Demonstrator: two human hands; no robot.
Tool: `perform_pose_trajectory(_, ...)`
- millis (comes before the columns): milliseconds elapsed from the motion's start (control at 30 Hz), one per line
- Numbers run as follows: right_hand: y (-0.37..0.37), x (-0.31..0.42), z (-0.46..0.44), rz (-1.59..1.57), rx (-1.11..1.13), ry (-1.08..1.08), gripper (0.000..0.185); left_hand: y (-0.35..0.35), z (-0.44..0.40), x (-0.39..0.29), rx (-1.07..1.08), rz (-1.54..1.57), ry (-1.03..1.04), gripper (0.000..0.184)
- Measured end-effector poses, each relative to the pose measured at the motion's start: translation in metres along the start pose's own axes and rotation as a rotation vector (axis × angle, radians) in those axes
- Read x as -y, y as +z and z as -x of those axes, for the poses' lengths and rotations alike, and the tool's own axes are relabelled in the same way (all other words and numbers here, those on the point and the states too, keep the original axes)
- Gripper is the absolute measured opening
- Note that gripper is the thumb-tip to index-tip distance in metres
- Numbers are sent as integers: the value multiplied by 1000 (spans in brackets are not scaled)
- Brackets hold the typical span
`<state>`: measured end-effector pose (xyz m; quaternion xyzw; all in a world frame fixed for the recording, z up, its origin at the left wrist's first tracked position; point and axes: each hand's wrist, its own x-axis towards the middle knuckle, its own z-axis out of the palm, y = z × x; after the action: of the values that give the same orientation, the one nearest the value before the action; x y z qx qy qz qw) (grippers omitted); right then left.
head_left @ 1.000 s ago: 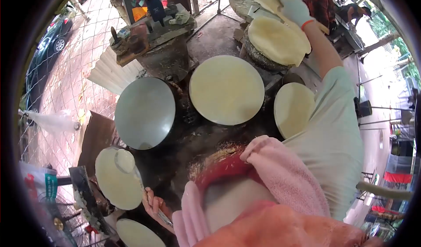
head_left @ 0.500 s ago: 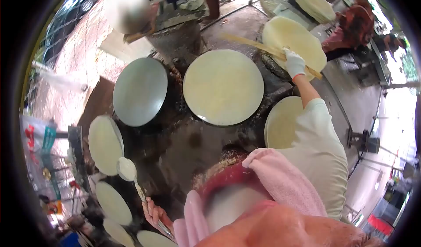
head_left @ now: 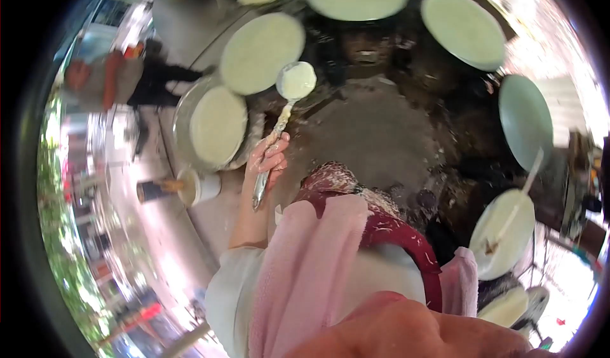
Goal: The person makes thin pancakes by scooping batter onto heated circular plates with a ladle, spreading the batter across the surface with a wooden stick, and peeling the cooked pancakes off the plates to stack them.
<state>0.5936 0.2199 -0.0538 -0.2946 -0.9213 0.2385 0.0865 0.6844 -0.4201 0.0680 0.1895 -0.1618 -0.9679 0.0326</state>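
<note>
My left hand (head_left: 270, 158) is wrapped around the handle of a metal ladle (head_left: 284, 118), smeared with batter. Pale batter (head_left: 298, 80) fills its bowl, which appears at the edge of a round griddle covered in a pale layer (head_left: 262, 54). Whether the ladle touches that griddle cannot be told. Left of the hand is a metal pot (head_left: 178, 129) with pale batter inside. My right hand is out of sight. On the right, a thin stick (head_left: 535, 169) reaches across a round flatbread (head_left: 505, 237), which has a brown mark.
Several round griddles ring the dark work surface (head_left: 381, 129), including a bare grey one (head_left: 526, 123). A white bucket (head_left: 206, 187) stands below the pot. At far left, a person in a grey top (head_left: 136, 81) stands beyond the griddles.
The view has swung sharply around the ring. My left hand has raised the ladle and brought it near another griddle. The gloved right hand, earlier holding a flat stick under a flatbread, has left view.
</note>
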Motion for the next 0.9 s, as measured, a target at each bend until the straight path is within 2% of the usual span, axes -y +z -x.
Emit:
perform_pose_trajectory(33, 33, 43, 20, -168, 86, -100, 46, -21, 21, -25, -64, 7, 74, 31)
perform_pose_trajectory(100, 77, 145, 80, -409, 314, -249, 41, -66, 56, -79, -325, -250, 187, 27)
perform_pose_trajectory(133, 110, 181, 113, -394, 339, -440, 41, -100, 59, -115, -436, -419, 215, 26)
perform_pose_trajectory(233, 161, 274, 209, -418, 597, -566, 49, -194, 58, -188, -781, -784, 191, 21)
perform_pose_trajectory(333, 189, 317, 284, -334, 785, -605, 53, -305, 49, -244, -818, -1571, 141, 18)
perform_pose_trajectory(433, 202, 340, 336, -122, 898, -500, 53, -411, 25, -277, -709, -2371, 74, 15)
perform_pose_trajectory(467, 202, 347, 344, -2, 927, -436, 52, -437, 10, -281, -685, -2373, 69, 16)
perform_pose_trajectory(533, 208, 359, 365, -80, 940, -417, 52, -480, -24, -304, -640, -2387, 73, 17)
perform_pose_trajectory(633, 211, 367, 379, -79, 968, -371, 53, -512, -41, -322, -666, -2373, 240, 19)
perform_pose_trajectory(733, 222, 371, 388, -115, 1037, -387, 57, -540, -43, -316, -658, -2207, 248, 18)
perform_pose_trajectory(800, 228, 372, 400, -178, 1136, -379, 59, -540, -26, -300, -722, -1757, -5, 22)
perform_pose_trajectory(867, 238, 373, 416, -270, 1269, -332, 62, -508, -3, -282, -755, -1302, -211, 25)
perform_pose_trajectory(900, 250, 360, 420, -276, 1302, -405, 62, -493, 12, -271, -763, -1072, -302, 27)
